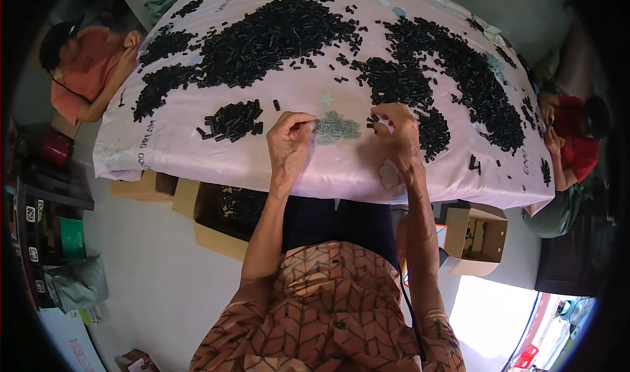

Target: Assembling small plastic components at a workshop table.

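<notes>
My left hand (289, 142) is closed in a pinch beside a small heap of thin grey-green metal-looking pieces (336, 128). What its fingertips hold, if anything, is too small to make out. Across that heap, my right hand (401, 130) has its thumb and fingers closed on a short black cylinder (371, 121). Left of my left hand lies a small pile of black cylinders (235, 121). Another black pile (434, 134) sits just right of my right hand, partly covered by it.
A pink printed cloth (315, 175) covers the table, with a large mound of black cylinders (269, 37) at the back. Co-workers sit at the left (88, 70) and right (577, 132) edges. Cardboard boxes (220, 239) (478, 241) stand below the front edge.
</notes>
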`<state>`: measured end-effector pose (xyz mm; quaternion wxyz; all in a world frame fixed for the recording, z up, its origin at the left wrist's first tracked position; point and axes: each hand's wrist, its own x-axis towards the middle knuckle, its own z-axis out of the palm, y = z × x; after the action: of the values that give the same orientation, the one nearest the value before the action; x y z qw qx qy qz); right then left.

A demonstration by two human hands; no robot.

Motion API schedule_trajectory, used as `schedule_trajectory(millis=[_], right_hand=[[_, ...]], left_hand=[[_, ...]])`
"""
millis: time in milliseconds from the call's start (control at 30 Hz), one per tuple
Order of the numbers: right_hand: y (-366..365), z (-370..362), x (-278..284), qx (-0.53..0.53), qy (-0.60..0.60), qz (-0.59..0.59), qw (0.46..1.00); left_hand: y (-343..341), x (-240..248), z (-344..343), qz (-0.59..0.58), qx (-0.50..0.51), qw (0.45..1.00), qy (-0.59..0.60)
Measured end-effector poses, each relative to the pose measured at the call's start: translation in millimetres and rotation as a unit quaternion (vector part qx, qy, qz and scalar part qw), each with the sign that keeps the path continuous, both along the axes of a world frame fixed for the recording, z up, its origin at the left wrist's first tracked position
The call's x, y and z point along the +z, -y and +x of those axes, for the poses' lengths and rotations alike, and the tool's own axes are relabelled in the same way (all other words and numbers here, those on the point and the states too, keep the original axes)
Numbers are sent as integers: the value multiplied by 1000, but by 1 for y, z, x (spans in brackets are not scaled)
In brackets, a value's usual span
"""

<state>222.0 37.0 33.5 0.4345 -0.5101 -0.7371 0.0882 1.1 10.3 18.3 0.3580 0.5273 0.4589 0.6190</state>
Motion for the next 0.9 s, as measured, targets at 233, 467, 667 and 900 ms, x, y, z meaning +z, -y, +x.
schedule_trajectory(millis=[233, 467, 667, 900], right_hand=[[6, 19, -7, -46, -80, -38, 995], [26, 11, -6, -24, -136, -61, 989], [30, 2, -16, 7, -92, -47, 995], [48, -29, -20, 68, -76, -22, 995]], left_hand=[[-2, -7, -1, -24, 1, 999, 32], [-1, -6, -1, -24, 6, 1000, 19], [0, -3, 0, 4, 16, 1000, -4], [-4, -9, -1, 13, 15, 1000, -5]])
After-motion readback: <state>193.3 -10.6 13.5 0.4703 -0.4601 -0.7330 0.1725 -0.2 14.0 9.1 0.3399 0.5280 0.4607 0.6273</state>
